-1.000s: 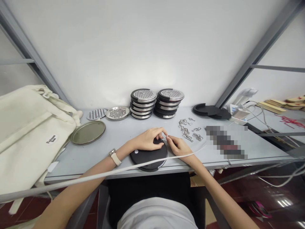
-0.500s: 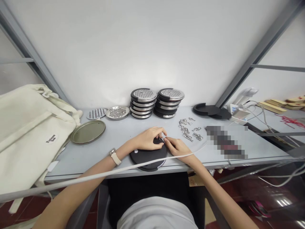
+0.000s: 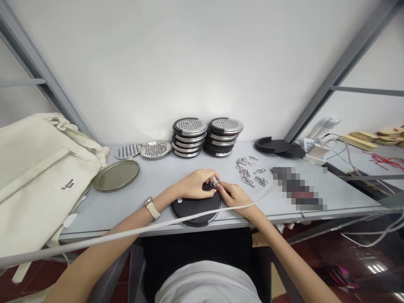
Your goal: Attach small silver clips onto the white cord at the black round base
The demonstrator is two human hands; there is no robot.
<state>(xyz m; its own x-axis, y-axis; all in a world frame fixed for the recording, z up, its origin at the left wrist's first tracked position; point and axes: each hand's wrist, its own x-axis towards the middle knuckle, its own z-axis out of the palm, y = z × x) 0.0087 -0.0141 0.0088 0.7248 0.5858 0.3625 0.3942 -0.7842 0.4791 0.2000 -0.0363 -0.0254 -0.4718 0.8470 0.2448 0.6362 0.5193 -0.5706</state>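
A round black disc [image 3: 195,208] lies at the table's front edge, a strip of metal showing along its right rim. My left hand [image 3: 198,184] rests over its far part, fingers curled round the edge near a small metal ring [image 3: 212,184]. At the disc's upper right, my right hand [image 3: 232,195] pinches at the same ring, the fingertips of both hands almost meeting. Several metal clips [image 3: 244,171] lie loose to the right. Behind stand two stacks of black-rimmed grater discs, the left stack [image 3: 190,126] and the right stack [image 3: 226,126].
A green lid [image 3: 116,175] and two loose grater plates [image 3: 155,150] lie at the left beside a cream bag [image 3: 38,168]. Black round holders [image 3: 274,145] sit at the back right. A white cable [image 3: 132,230] crosses in front of my arms.
Both hands stay at the disc's far edge, with only slight finger movement around the ring. The view has shifted very slightly.
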